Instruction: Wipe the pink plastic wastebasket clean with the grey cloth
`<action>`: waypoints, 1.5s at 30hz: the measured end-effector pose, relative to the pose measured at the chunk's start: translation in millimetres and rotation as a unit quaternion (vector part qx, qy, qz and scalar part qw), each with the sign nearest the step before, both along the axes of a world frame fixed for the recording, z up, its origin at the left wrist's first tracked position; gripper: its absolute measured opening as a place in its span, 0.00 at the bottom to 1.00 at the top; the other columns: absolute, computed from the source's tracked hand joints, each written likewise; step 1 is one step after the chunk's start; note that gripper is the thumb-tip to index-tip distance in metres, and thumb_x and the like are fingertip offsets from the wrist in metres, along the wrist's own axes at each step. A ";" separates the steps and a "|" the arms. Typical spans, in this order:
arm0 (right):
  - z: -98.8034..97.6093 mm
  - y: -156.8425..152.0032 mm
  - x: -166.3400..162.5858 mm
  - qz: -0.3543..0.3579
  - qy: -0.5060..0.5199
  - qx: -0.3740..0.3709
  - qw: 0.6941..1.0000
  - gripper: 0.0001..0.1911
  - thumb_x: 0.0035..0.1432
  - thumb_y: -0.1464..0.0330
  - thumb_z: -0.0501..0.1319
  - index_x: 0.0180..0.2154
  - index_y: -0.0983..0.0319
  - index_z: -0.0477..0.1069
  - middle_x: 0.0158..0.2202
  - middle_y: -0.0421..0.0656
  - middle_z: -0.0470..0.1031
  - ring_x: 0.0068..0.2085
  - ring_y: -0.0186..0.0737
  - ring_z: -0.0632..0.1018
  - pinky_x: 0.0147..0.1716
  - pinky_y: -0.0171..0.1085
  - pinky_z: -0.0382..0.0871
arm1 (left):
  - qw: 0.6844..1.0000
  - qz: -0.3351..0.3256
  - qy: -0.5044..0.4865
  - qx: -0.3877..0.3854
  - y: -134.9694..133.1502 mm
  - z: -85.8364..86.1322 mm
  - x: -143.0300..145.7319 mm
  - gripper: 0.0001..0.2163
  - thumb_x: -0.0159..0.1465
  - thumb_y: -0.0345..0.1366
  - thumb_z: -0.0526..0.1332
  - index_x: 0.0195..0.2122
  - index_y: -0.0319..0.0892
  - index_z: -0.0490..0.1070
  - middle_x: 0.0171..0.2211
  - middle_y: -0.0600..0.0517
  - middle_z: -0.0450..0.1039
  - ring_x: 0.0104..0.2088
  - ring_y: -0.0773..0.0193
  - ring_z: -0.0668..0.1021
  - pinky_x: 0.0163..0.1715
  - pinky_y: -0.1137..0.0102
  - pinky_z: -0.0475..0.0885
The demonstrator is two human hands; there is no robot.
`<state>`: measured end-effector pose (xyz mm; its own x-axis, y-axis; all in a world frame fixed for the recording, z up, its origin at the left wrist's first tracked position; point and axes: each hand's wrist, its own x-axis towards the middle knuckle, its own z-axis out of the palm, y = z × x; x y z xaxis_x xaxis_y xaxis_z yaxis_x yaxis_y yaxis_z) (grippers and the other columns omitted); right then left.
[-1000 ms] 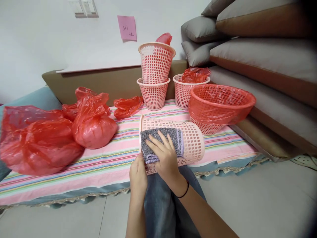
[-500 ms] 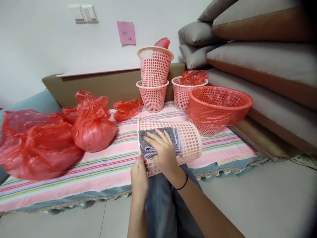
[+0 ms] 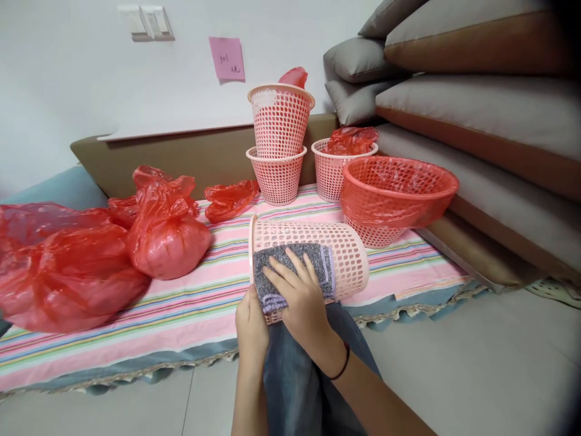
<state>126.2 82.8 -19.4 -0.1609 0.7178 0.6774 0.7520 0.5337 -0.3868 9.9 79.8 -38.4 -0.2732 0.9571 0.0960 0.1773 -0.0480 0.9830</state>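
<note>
A pale pink perforated plastic basket (image 3: 351,257) lies on its side, its rim toward the left, partly over my knees. At its rim, my left hand (image 3: 251,318) is closed, thumb up along the edge. Spread over the basket's side is a folded grey cloth (image 3: 272,263) with lilac edging. My right hand (image 3: 302,297) lies flat on this cloth, fingers stretched out and slightly apart, pressing it against the basket. Part of the cloth is hidden under that hand.
Red plastic bags (image 3: 167,236) bulge at the left on a striped cloth (image 3: 195,303). Behind stand stacked pink baskets (image 3: 279,175), another pink basket (image 3: 327,172) holding a red bag, and a red basket (image 3: 399,200) on a pink one. Grey-brown cushions (image 3: 476,115) pile up at the right.
My right hand and the grey cloth have slid down the basket's side toward me. My left hand stays at the rim.
</note>
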 end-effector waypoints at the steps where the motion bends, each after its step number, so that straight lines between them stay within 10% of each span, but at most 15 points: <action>1: -2.2 -3.8 1.2 0.004 -0.006 0.006 1.000 0.33 0.49 0.82 0.51 0.56 0.61 0.70 0.60 0.40 0.70 0.66 0.49 0.60 0.66 0.55 0.47 | 1.000 0.001 -0.004 0.003 -1.2 0.5 -0.2 0.26 0.63 0.58 0.50 0.32 0.39 0.73 0.32 0.46 0.77 0.34 0.58 0.75 0.35 0.67 0.69; 15: 32.3 31.4 20.6 0.037 -0.051 0.004 0.998 0.33 0.50 0.82 0.53 0.56 0.58 0.70 0.60 0.39 0.70 0.67 0.47 0.59 0.67 0.53 0.47 | 0.998 0.036 0.024 -0.043 -14.0 -13.6 -8.8 0.30 0.57 0.68 0.48 0.21 0.44 0.60 0.19 0.55 0.62 0.22 0.65 0.65 0.23 0.70 0.60; 28: -7.5 36.7 148.7 -0.179 0.029 -0.031 0.983 0.35 0.41 0.81 0.50 0.53 0.63 0.73 0.56 0.46 0.74 0.61 0.50 0.68 0.62 0.55 0.58 | 0.998 0.025 0.056 -0.035 -17.4 -21.0 -3.1 0.29 0.60 0.66 0.47 0.22 0.43 0.63 0.20 0.53 0.66 0.24 0.62 0.69 0.25 0.70 0.62; 34: -9.3 22.9 109.2 -0.216 0.041 -0.009 0.976 0.35 0.41 0.80 0.52 0.52 0.60 0.73 0.56 0.44 0.74 0.63 0.53 0.65 0.63 0.60 0.53 | 0.997 0.033 0.060 -0.025 -22.6 -18.4 -1.3 0.29 0.62 0.64 0.47 0.22 0.42 0.65 0.21 0.51 0.68 0.26 0.62 0.71 0.27 0.69 0.64; 45: 45.7 31.9 4.9 -0.002 0.020 -0.044 0.999 0.35 0.44 0.83 0.51 0.54 0.60 0.73 0.58 0.40 0.73 0.63 0.49 0.64 0.66 0.52 0.50 | 0.998 0.046 0.028 -0.041 -20.3 -20.1 -3.4 0.31 0.58 0.68 0.49 0.23 0.41 0.66 0.21 0.52 0.68 0.24 0.62 0.72 0.26 0.68 0.67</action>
<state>131.2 114.6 26.3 -0.1315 0.7759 0.6169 0.7376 0.4924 -0.4621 6.5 59.5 -58.5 -0.3565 0.9336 0.0368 0.2325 0.0505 0.9713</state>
